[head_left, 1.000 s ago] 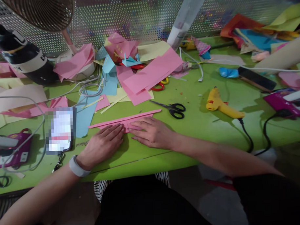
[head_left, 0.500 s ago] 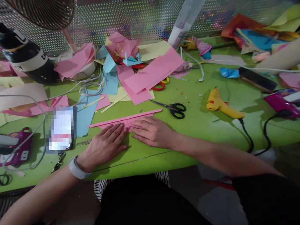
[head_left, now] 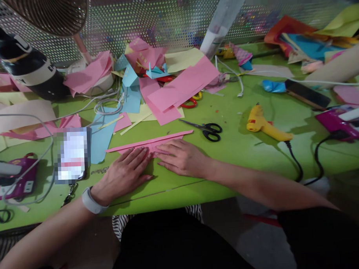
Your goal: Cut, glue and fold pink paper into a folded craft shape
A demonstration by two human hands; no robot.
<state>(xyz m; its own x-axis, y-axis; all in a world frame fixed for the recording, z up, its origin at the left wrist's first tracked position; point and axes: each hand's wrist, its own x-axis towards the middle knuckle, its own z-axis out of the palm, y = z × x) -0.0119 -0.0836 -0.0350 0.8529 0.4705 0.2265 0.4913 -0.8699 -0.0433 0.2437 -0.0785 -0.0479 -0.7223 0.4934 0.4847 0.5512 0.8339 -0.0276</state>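
A folded pink paper (head_left: pixel 150 141) with a long narrow strip along its far edge lies on the green table (head_left: pixel 175 193). My left hand (head_left: pixel 126 169) rests flat on its left part, fingers stretched out. On its right part lies my right hand (head_left: pixel 183 158), palm down with its fingers extended. The fingertips of both hands nearly meet at the middle of the paper and hide its near portion. Black scissors (head_left: pixel 207 130) lie just beyond my right hand, their blades pointing left.
A phone (head_left: pixel 72 154) and a blue paper (head_left: pixel 102 141) lie left of my hands. Pink sheets (head_left: pixel 183 85) are piled behind. A yellow glue gun (head_left: pixel 267 125) with a black cord is at right. A dark bottle (head_left: pixel 31 69) and a fan (head_left: pixel 51 15) stand back left.
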